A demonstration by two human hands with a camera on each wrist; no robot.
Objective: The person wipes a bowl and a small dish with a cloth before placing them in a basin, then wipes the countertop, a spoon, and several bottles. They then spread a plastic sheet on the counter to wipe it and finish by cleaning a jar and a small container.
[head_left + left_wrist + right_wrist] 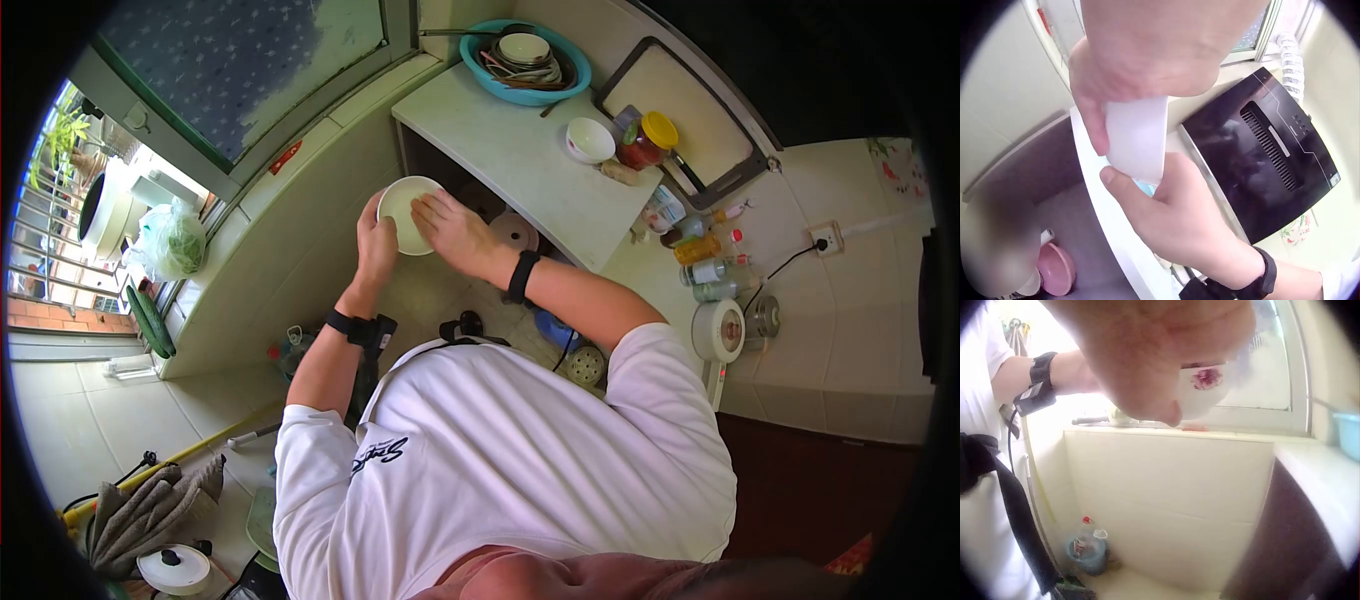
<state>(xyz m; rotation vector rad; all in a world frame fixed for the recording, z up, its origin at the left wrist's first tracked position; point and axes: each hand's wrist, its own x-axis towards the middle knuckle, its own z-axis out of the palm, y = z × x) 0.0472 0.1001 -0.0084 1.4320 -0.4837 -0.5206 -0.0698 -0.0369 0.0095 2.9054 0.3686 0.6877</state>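
Note:
A white bowl (pixel 408 215) is held up between both hands, in front of the body, near the counter's edge. My left hand (pixel 376 245) grips its left side, with the thumb along the rim. The right hand (pixel 458 232) holds the opposite side, its fingers reaching over the rim into the bowl. In the left wrist view, the thumb of that right hand (pixel 1179 212) lies at the bowl's outer wall (pixel 1138 137). A purple flower print shows on the bowl (pixel 1207 394) in the right wrist view.
On the white counter (pixel 470 130) stand a blue basin (pixel 478 82) stacked with dishes, another white bowl (pixel 590 140) and a yellow-lidded jar (pixel 650 138). Several bottles (pixel 715 270) line the right wall. Greens in a plastic bag (pixel 172 240) sit by the window at left.

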